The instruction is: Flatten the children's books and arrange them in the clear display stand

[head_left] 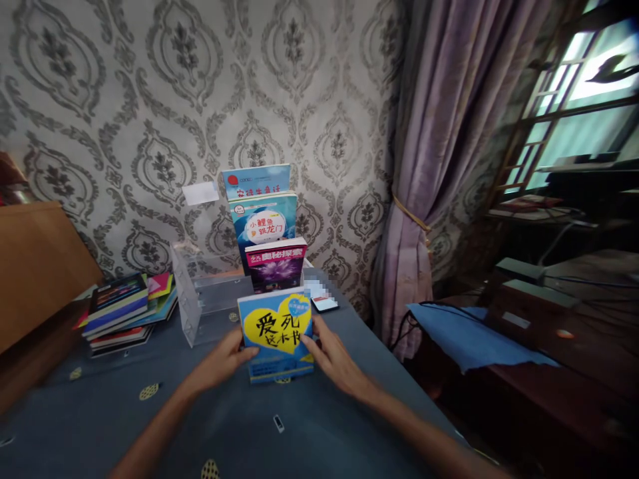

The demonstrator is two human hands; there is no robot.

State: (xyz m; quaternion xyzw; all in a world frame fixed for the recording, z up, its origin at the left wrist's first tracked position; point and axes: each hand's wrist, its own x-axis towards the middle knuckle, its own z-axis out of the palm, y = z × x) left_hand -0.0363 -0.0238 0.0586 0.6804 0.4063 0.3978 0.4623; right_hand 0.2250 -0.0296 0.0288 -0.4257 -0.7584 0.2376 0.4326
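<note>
Pinching its side edges, the left hand (230,352) and right hand (330,352) hold the blue, yellow-hearted book (277,339), long axis upright, before the clear plastic tiered rack (224,294), toward the desk's (324,432) right edge.

On my remote feed I've a blue-yellow bk (277,340), cover facing me, held btwn my L hand grip (228,356) & R hand grip (333,354), one per side edge. Behind it, 3 bks (264,223) rise in tiers; L of them, a clear stand (188,296), then a bk pile (117,309) on patterned blue cloth (239,436).
</note>
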